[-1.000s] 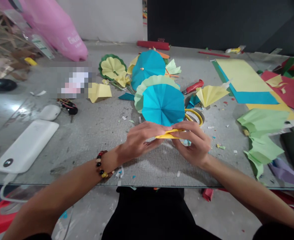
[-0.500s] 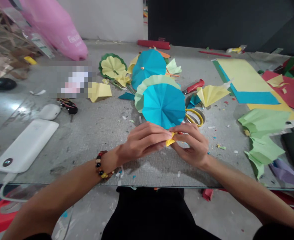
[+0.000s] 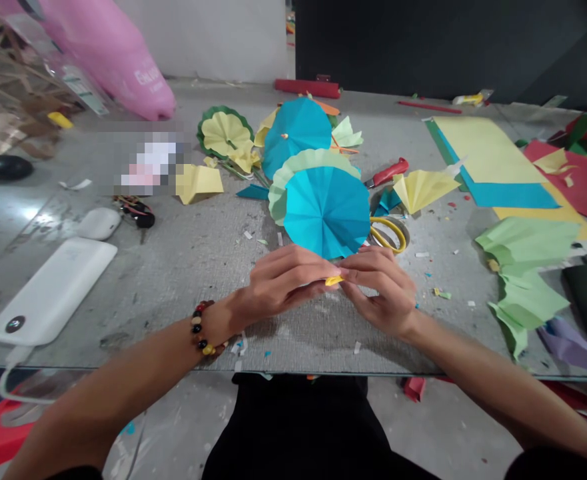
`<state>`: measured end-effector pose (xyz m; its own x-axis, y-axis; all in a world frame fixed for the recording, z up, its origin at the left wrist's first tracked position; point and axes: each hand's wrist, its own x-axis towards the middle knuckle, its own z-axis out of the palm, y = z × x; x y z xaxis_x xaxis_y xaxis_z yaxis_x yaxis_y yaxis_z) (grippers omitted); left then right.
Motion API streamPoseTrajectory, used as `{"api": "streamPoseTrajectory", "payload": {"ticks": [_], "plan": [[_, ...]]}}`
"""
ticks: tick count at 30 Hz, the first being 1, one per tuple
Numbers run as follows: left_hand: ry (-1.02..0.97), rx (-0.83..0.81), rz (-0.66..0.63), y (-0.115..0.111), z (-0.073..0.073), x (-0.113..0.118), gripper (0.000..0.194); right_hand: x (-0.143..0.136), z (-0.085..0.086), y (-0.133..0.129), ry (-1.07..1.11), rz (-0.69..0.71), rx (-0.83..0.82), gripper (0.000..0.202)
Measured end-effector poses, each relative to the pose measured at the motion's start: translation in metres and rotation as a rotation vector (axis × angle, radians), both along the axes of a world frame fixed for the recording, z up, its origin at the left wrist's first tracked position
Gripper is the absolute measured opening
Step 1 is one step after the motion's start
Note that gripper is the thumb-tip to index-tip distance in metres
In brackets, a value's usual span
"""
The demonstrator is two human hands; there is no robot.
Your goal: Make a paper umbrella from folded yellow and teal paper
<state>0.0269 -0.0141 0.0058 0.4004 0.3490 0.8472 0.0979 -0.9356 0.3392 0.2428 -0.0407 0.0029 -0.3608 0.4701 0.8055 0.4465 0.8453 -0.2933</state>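
Note:
Between my fingertips, near the table's front edge, is a small folded yellow paper [image 3: 334, 281]. My left hand [image 3: 293, 280] pinches it from the left, and my right hand [image 3: 380, 287] pinches it from the right. Just beyond my hands lies a pleated blue paper disc [image 3: 327, 212], partly over a scalloped light green one [image 3: 280, 190]. Another blue disc [image 3: 298, 133] sits behind them. Yellow scissor handles [image 3: 390, 233] show to the right of the front disc.
A red-handled cutter [image 3: 390, 172] and a fanned yellow paper [image 3: 426, 190] lie right of the discs. Coloured sheets [image 3: 493, 150] and crumpled green paper [image 3: 528, 247] are at the right. A white power bank [image 3: 56, 290] and a pink bottle [image 3: 118, 60] stand left.
The yellow paper has tilted flatter and shows as a narrower strip. My left fingers have shifted slightly, while the things on the table are unmoved.

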Motion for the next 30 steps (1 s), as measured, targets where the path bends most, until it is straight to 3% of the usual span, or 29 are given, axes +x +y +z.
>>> {"api": "streamPoseTrajectory", "payload": {"ticks": [9, 20, 30], "plan": [[-0.014, 0.047, 0.018, -0.0003, -0.0042, 0.0003, 0.017, 0.0027, -0.0053, -0.0018, -0.001, -0.011, 0.010, 0.041], [-0.024, 0.045, 0.037, 0.0014, -0.0051, -0.0014, 0.026, 0.0023, -0.0013, -0.0035, 0.014, -0.116, 0.036, 0.045], [0.004, 0.050, 0.149, 0.0003, -0.0003, -0.0019, 0.023, 0.0015, -0.0057, -0.0028, 0.018, -0.144, 0.034, 0.047]]}}
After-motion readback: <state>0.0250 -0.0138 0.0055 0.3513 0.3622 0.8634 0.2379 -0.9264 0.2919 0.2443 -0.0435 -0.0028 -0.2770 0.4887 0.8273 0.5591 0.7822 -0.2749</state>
